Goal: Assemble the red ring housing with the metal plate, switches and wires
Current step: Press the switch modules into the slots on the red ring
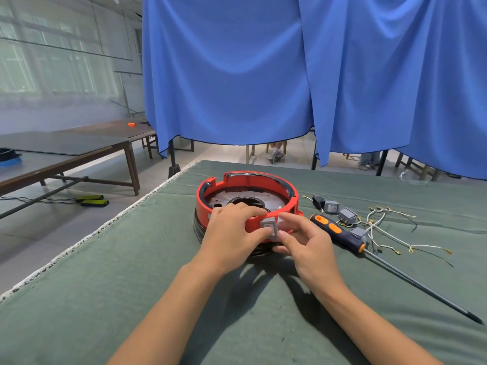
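The red ring housing (253,184) stands on the green cloth with a dark metal plate (224,197) lying inside it. At its near wall a grey switch (269,226) is pinched between fingers of both hands. My left hand (232,233) curls over the housing's near rim, thumb against the switch. My right hand (303,239) pinches the switch from the right. Three more grey switches (347,216) and a black plug piece (318,201) lie to the right, among white wires (382,219) with brass terminals.
A long screwdriver (340,233) with an orange and dark blue handle lies right of the housing, its shaft pointing to the near right. The table's left edge (110,222) runs diagonally. Blue curtains (263,75) hang behind the table; wooden tables stand at the left.
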### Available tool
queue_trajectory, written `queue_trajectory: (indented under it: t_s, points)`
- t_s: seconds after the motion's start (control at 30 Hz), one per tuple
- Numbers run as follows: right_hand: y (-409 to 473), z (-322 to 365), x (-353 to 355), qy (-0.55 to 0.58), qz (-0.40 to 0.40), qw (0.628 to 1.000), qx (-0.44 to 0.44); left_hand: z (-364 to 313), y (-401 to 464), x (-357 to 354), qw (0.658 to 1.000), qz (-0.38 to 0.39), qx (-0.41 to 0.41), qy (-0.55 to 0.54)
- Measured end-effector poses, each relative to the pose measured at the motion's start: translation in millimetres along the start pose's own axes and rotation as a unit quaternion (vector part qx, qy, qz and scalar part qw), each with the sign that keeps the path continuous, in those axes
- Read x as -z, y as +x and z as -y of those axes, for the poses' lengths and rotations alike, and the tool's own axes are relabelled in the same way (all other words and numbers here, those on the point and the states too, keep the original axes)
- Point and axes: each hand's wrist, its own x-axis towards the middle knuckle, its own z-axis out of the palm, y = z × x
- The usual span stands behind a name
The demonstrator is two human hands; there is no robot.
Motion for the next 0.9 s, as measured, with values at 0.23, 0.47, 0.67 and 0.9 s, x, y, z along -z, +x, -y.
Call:
queue_trajectory:
  t_s: [0.23,0.47,0.67,0.9]
  points:
    - [-1,2,0,-0.041,-0.022,0.999,-0.003,1,0,-7,0.999,-0.036,0.006,0.029]
    - [4,3,0,-0.096,-0.014,0.995,0.005,0,2,-3,0.997,-0.046,0.022,-0.059]
    - [9,7,6,-0.088,0.009,0.996,0.013,-2,4,-2,0.996,-0.036,0.035,-0.080]
    - [8,5,0,-0.167,-0.052,0.981,0.080,-2,4,-2,0.996,-0.032,0.033,-0.079]
